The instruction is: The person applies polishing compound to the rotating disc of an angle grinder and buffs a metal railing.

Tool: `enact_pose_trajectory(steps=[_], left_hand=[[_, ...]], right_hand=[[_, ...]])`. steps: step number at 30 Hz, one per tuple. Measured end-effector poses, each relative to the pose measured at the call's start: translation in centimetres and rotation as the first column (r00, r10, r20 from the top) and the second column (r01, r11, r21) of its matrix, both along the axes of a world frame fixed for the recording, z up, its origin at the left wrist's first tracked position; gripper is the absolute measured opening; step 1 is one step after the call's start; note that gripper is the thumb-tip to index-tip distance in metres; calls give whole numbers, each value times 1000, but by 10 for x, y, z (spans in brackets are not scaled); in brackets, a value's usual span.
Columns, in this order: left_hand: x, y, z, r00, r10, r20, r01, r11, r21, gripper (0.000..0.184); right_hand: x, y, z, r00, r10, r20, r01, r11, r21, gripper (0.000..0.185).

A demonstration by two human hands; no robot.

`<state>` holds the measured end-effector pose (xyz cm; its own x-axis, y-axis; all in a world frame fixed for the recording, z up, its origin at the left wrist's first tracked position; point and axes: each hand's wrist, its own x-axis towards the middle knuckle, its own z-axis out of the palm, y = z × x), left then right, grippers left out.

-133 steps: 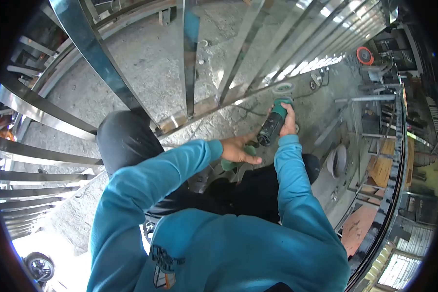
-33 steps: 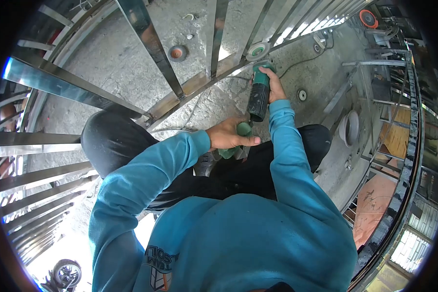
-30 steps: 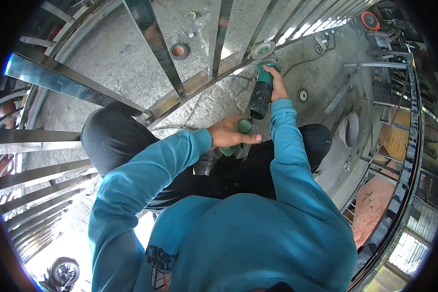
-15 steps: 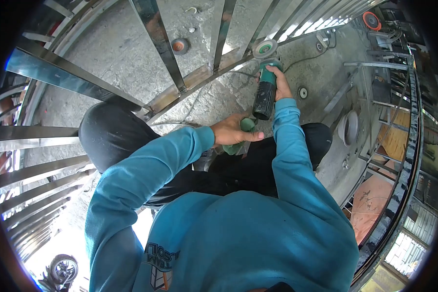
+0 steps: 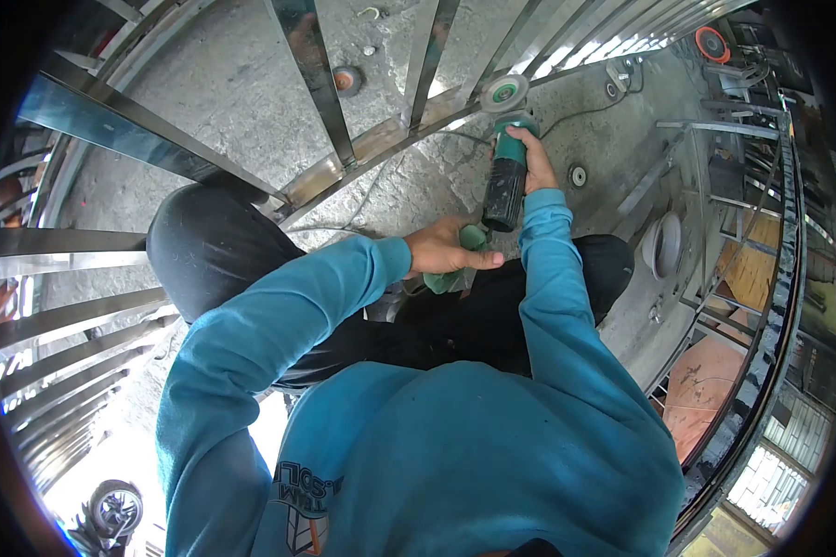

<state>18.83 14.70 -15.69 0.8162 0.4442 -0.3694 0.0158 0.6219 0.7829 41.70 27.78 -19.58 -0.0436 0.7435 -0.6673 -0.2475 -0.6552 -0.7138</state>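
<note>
My right hand (image 5: 531,160) is wrapped round the body of a teal and black angle grinder (image 5: 503,190). A pale disc with a green centre (image 5: 504,93) is fitted at the grinder's far end, close to the lower rail of a metal frame. Above my lap, my left hand (image 5: 450,251) is closed round a green object (image 5: 474,239) with a rounded, hollow-looking end. More green shows below the palm; I cannot tell its kind. The thumb points right, toward the rear end of the grinder, and the two are apart.
Shiny metal bars (image 5: 311,84) of the frame stand ahead and to the left. An orange-centred wheel (image 5: 346,81) and a small round disc (image 5: 578,175) lie on the concrete floor (image 5: 223,102). A cord (image 5: 567,119) runs behind the grinder. Metal racking (image 5: 762,306) is at the right.
The view has shifted slightly, so the bars and floor items at the left sit a little differently. Both hands keep their hold and have barely moved.
</note>
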Motion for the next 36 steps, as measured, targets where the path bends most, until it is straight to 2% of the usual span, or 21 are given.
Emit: enact_pose_trajectory(steps=[4,6,7,11,12,14,18,21,23,24,26,29,33,36], left_hand=[[4,-4,-8,999,31,18,-32,999,37,106],[3,-3,-6,985,164,-58,-159,984,84,106],[2,-2,-4,984,167,-55,-162,983,84,106],[2,1,0,984,159,-77,-149,982,118,110],[3,-1,-3,982,151,-116,-135,981,140,111],[5,-4,-10,990,117,-82,-107,986,124,112],[0,-5,-2,992,115,-61,-106,986,126,113],[-2,1,4,985,157,-71,-150,984,91,113],[1,2,-3,980,188,-59,-182,979,91,113],[2,4,-7,975,217,-50,-212,973,93,112],[3,7,-8,974,223,-47,-219,972,90,112],[4,9,-7,970,241,-31,-237,967,88,112],[3,9,-3,966,259,26,-260,961,96,111],[2,8,-3,966,260,4,-259,957,130,111]], right_hand=[[3,4,-2,1000,25,-4,-25,1000,-14,41],[6,10,-3,1000,-18,-17,18,1000,11,41],[8,11,-4,997,-67,-31,68,997,36,42],[7,12,-7,997,-82,-1,82,994,66,42],[5,11,-9,998,-57,-19,58,998,33,42],[3,9,-13,999,3,-38,-4,1000,-25,41],[-2,7,-13,1000,-19,9,19,1000,20,40],[8,12,-8,997,-68,-22,68,998,4,39],[12,16,-9,976,-209,-59,212,975,67,40],[19,19,-14,977,-204,-59,208,976,68,40],[34,24,-29,933,-312,-180,325,944,50,40],[32,20,-20,926,-288,-245,316,945,86,43],[25,23,-23,934,-291,-205,313,946,83,43],[21,27,-29,952,-193,-237,214,974,70,42]])
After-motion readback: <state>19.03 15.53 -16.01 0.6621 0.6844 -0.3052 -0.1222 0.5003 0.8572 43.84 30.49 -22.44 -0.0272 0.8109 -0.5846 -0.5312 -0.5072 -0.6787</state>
